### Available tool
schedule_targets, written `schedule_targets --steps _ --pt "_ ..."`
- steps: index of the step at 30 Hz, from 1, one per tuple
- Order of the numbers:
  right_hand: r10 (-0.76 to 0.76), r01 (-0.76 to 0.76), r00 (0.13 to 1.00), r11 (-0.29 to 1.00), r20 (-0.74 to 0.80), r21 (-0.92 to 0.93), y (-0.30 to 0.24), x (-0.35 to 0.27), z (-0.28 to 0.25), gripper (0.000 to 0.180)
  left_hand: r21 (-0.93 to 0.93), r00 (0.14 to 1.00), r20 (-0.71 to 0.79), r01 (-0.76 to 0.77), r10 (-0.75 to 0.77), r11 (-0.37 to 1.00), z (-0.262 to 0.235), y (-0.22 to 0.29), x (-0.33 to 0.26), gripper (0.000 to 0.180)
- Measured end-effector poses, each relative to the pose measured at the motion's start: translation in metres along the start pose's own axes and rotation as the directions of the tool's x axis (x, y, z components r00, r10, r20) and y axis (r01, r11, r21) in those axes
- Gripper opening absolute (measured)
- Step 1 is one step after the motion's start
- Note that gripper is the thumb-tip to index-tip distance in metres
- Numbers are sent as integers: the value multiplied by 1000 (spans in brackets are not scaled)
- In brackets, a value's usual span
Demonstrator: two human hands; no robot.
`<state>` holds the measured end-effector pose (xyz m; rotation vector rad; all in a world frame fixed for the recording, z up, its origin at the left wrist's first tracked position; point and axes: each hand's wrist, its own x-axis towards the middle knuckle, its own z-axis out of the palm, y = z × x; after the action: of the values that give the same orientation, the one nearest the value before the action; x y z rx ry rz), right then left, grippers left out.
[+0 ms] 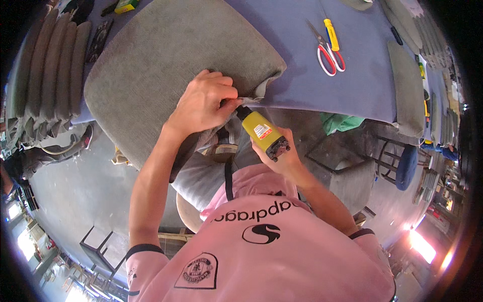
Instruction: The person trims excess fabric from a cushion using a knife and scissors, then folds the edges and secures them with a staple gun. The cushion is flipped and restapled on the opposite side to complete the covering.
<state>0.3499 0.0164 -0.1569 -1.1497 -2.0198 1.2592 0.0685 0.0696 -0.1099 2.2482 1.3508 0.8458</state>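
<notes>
A grey fabric-covered seat cushion [166, 60] lies partly on the blue-covered table, its near part jutting past the edge towards me. My left hand [205, 99] is closed at the cushion's near right side, pinching the loose fabric edge between thumb and fingers. In my right hand [283, 151] is a yellow staple gun [260, 130], gripped from below. The gun's dark nose meets the fabric just beside my left thumb; the exact contact point is hidden. A flap of fabric folds up at the cushion's right corner.
On the blue table [297, 95] lie red-and-white-handled scissors [329, 58] and a yellow-handled screwdriver [331, 35]. Grey cushions [50, 65] stand in a row at left; another grey pad [406, 90] hangs over the right edge. Green cloth [341, 122] hangs below the table. A stool with a blue seat [405, 168] stands right.
</notes>
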Motion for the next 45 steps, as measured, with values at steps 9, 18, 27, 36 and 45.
schedule_targets --steps 9,18,27,36,45 --pt "54 -52 993 998 -108 17 -24 -4 -9 48 178 989 80 -135 122 975 -24 20 -7 23" --pt "62 -51 998 963 33 -265 52 -9 15 55 -23 997 2 -81 81 996 -7 -3 -12 25" --pt "249 -247 968 953 11 175 -55 -11 -41 28 -161 961 -241 95 -132 982 0 78 -46 54" --pt "-53 64 998 917 -41 395 -77 -3 -49 25 -318 889 -374 145 -264 937 62 132 -43 85" --pt "-75 132 989 832 -127 538 -101 -1 -51 37 -285 872 -104 434 -478 855 43 139 -47 64"
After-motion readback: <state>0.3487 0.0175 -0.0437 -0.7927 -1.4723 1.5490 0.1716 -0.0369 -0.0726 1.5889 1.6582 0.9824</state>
